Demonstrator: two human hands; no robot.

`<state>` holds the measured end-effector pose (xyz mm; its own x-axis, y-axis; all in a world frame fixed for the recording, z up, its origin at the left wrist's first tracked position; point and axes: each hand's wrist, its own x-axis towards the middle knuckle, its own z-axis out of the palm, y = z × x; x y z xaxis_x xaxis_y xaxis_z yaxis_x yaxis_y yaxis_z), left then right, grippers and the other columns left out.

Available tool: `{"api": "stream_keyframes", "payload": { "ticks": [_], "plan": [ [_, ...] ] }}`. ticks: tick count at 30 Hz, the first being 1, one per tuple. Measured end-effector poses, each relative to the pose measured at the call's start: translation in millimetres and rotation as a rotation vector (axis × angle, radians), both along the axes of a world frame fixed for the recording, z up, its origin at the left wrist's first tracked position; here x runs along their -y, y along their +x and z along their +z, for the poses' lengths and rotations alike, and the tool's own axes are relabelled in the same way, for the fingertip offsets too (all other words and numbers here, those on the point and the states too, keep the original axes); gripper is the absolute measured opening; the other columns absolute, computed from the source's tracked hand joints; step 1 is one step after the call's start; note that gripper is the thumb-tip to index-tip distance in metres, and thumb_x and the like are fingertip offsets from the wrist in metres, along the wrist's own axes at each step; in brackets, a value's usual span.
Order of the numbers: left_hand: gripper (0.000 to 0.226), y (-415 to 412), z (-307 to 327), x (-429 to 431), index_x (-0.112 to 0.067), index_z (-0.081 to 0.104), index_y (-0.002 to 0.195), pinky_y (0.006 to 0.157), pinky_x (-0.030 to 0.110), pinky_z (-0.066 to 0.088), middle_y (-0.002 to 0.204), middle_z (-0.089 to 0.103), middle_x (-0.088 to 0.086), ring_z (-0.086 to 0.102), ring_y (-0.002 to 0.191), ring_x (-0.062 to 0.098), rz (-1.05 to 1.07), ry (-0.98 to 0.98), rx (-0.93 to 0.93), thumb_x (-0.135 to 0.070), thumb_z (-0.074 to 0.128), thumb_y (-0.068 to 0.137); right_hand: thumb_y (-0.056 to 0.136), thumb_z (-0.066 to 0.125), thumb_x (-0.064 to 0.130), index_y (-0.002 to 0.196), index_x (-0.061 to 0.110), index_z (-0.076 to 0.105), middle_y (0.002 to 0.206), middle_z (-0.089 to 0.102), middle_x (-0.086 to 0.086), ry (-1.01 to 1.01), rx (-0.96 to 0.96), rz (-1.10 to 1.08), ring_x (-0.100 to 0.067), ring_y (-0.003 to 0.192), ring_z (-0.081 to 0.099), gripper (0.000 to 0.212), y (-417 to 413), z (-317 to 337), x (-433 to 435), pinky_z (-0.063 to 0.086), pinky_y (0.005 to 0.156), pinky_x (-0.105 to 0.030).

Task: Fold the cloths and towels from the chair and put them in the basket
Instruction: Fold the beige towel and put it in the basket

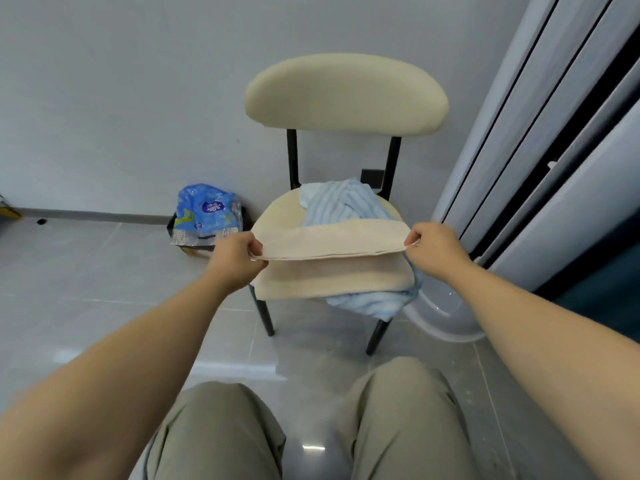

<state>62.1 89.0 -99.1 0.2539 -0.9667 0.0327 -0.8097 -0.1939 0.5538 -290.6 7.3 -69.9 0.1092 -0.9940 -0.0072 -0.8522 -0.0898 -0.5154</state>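
A beige towel (332, 258) lies across the front of the cream chair's seat (277, 216), its upper layer doubled over the lower one. My left hand (235, 258) pinches the folded edge's left corner. My right hand (433, 247) pinches the right corner. Under and behind the towel lies a crumpled blue-and-white striped cloth (346, 202), with one end hanging off the seat's front right. No basket is in view.
The chair has black legs and a cream backrest (346, 95) and stands against a grey wall. A blue plastic pack (206, 214) sits on the tiled floor to its left. A white standing unit (540, 150) rises close on the right. My knees fill the bottom.
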Motion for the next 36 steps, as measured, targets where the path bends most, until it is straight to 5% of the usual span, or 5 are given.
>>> {"api": "stream_keyframes", "payload": {
  "ticks": [17,22,27,30,36],
  "plan": [
    [0.011,-21,-67,-33,-0.012,0.063,0.079,0.087,0.035,0.051,0.102,0.058,0.003,0.054,0.089,0.021,-0.013,0.1,0.059,-0.006,0.073,0.078,0.08,0.048,-0.004,0.084,0.017,0.064,0.114,0.059,-0.01,0.079,-0.125,0.007,-0.031,0.1,0.058,0.026,-10,-67,-24,0.051,0.088,-0.038],
    [0.023,-28,-83,-45,-0.016,0.065,0.099,0.088,0.023,0.04,0.115,0.045,-0.008,0.048,0.099,0.01,0.075,0.098,0.002,-0.031,0.074,0.084,0.083,0.052,0.009,0.063,0.013,0.06,0.094,0.061,-0.012,0.086,-0.096,-0.022,-0.029,0.082,0.057,0.023,-10,-73,-25,0.045,0.07,-0.032],
    [0.051,-33,-81,-30,-0.01,0.052,0.12,0.096,0.042,0.049,0.119,0.053,0.005,0.056,0.107,0.025,0.44,0.168,-0.503,-0.043,0.07,0.086,0.09,0.055,0.024,0.082,0.012,0.063,0.086,0.067,-0.007,0.127,0.092,-0.22,-0.028,0.084,0.059,0.016,-15,-79,-13,0.044,0.071,-0.032],
    [0.041,-33,-79,-17,-0.01,0.053,0.106,0.096,0.048,0.052,0.102,0.054,0.002,0.056,0.104,0.026,0.583,0.188,-0.847,-0.04,0.073,0.086,0.095,0.057,0.036,0.097,0.011,0.062,0.087,0.062,-0.003,0.217,0.201,-0.276,-0.027,0.087,0.06,0.025,-12,-78,-3,0.049,0.077,-0.034],
    [0.05,-24,-73,-4,-0.019,0.049,0.121,0.095,0.044,0.049,0.119,0.057,0.005,0.058,0.111,0.029,0.598,0.347,-0.891,-0.048,0.07,0.086,0.093,0.057,0.043,0.068,0.019,0.046,0.065,0.052,-0.002,0.335,0.248,-0.275,-0.028,0.066,0.056,0.037,-4,-82,14,0.059,0.069,-0.042]
  ]
}}
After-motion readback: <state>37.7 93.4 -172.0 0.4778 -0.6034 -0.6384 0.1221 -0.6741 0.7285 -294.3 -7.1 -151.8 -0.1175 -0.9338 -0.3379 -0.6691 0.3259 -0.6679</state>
